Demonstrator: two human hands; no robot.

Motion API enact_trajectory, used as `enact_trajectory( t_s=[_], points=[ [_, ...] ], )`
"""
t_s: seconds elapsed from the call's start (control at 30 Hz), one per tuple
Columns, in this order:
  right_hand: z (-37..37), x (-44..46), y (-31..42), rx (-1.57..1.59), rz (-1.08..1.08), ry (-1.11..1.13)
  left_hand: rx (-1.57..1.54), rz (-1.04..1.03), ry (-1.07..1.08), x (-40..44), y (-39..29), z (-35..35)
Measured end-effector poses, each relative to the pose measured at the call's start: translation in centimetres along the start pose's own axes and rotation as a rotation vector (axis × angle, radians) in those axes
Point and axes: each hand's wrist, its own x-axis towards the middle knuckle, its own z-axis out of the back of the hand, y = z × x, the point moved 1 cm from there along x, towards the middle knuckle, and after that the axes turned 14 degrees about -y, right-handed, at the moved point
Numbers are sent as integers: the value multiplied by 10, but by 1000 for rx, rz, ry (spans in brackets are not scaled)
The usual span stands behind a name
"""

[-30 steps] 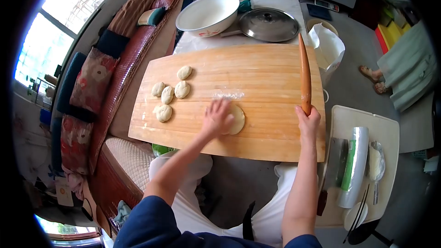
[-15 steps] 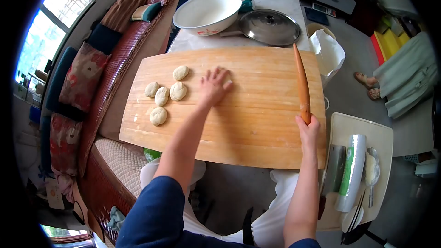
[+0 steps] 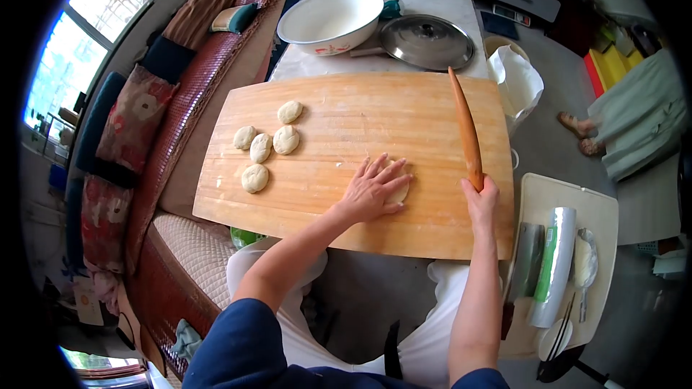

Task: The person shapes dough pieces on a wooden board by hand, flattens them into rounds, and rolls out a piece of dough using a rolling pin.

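My left hand (image 3: pixel 375 191) lies with fingers spread on a wooden board (image 3: pixel 346 119). Under its palm and fingers is a flattened piece of dough (image 3: pixel 401 189), mostly hidden by the hand. My right hand (image 3: pixel 481 198) is wrapped round the lower end of a tapered wooden rolling pin (image 3: pixel 467 130), which points away from me along the board's right side. Several round pieces of dough (image 3: pixel 254 178) sit grouped on the left part of the board, apart from both hands.
Behind the board stand a white enamel basin (image 3: pixel 333 18) and a metal lid (image 3: pixel 427 42). A tray (image 3: pixel 602 205) at the right holds a roll of plastic wrap (image 3: pixel 553 266) and chopsticks (image 3: pixel 562 328). A person in a long skirt (image 3: pixel 641 115) stands at the right.
My left hand has come nearer and to the right, from the board's upper middle onto the piece of dough. The rolling pin's far tip has swung slightly left, still in my right hand.
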Motion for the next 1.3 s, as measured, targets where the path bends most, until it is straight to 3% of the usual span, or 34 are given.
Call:
enact_trajectory(
  t_s=[0.1, 0.23, 0.33, 0.47, 0.67, 0.8, 0.9, 1.1, 1.2, 1.3],
  points=[
    [4, -2, 4, -15, 23, -8, -12, 162, -79, -21, 23, 18],
    [6, -1, 4, -26, 40, -5, -144, 548, -335, -41, 33, 4],
    [4, 2, 6, -31, 57, -4, 66, 507, -144, -31, -23, -2],
    [7, 0, 3, -24, 60, -12, 61, 453, -213, -14, -31, -2],
    [9, 6, -7, -23, 46, -9, 144, 506, -286, -24, 88, -6],
    [13, 5, 5, -69, 35, 29, 123, 588, -296, 18, 136, -5],
    [10, 3, 9, -100, 47, 11, 85, 438, -309, 49, 126, -11],
    [6, 0, 19, -72, 62, 73, -120, -159, -124, 20, 39, -14],
    [9, -10, 23, -106, 87, 184, -46, -220, -36, -18, 25, 19],
    [10, -25, 20, -295, 410, 242, -101, 20, -171, -55, 37, 47]
  ],
)
